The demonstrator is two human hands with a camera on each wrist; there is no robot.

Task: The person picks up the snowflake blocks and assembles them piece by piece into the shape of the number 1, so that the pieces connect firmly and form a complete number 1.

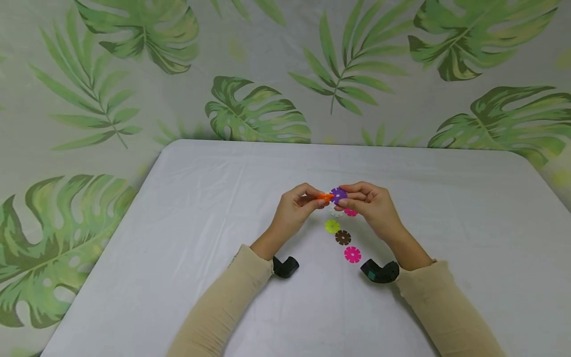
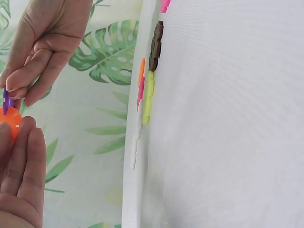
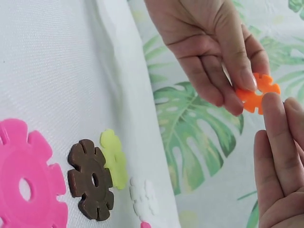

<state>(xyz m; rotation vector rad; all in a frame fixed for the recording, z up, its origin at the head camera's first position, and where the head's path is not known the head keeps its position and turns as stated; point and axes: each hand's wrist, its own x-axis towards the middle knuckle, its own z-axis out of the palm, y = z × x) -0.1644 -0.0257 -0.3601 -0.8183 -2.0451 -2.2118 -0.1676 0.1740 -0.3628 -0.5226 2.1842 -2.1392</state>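
My left hand point(image 1: 294, 204) pinches an orange notched plastic disc point(image 3: 260, 100) between thumb and fingers. In my right hand point(image 1: 374, 204) a purple notched disc point(image 1: 339, 195) is pinched the same way. Both hands meet above the table, and the purple disc stands crosswise at the orange one's edge in the left wrist view. The two discs touch there; fingers hide how deep their slots engage. Just below the hands, white point(image 3: 142, 194) and pink point(image 1: 351, 212) discs lie partly covered by the right hand in the head view.
Nearer the body, a yellow-green disc point(image 1: 332, 226), a brown disc point(image 1: 343, 237) and another pink disc point(image 1: 352, 255) lie flat on the white-covered table point(image 1: 214, 213). Another orange disc point(image 2: 141, 66) shows edge-on. Black wrist devices point(image 1: 380, 271) sit by the sleeves. Leaf-patterned cloth hangs behind.
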